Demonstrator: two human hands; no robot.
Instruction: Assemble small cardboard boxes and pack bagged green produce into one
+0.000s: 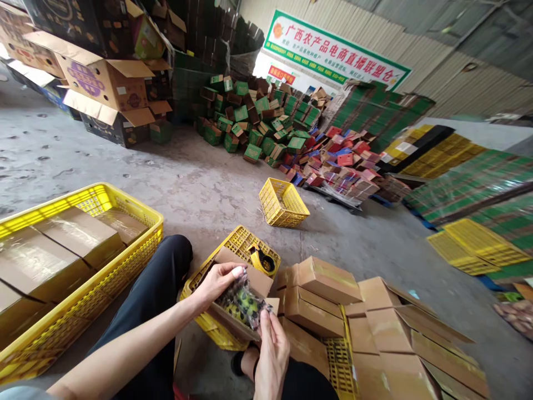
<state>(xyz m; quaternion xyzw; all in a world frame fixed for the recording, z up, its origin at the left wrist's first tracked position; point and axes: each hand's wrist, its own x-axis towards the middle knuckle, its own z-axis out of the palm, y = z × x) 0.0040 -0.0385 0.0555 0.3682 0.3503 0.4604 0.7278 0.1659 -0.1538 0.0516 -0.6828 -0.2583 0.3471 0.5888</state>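
Note:
My left hand pinches the upper left edge of a clear plastic bag. Thumb and fingers of my right hand close on the bag's lower right corner. Green round fruit shows through the film, along with dark spots. The bag is at the mouth of an open cardboard box, whose flaps stand apart. This box rests on a yellow plastic crate between my knees. Behind the box, a yellow tape dispenser lies on the crate. Whether the bag touches the box's inside is hidden.
To my left is a long yellow crate of taped cartons. Cardboard boxes are stacked close by on my right. A small yellow basket stands on the floor ahead. Farther back lie heaps of green boxes and red boxes.

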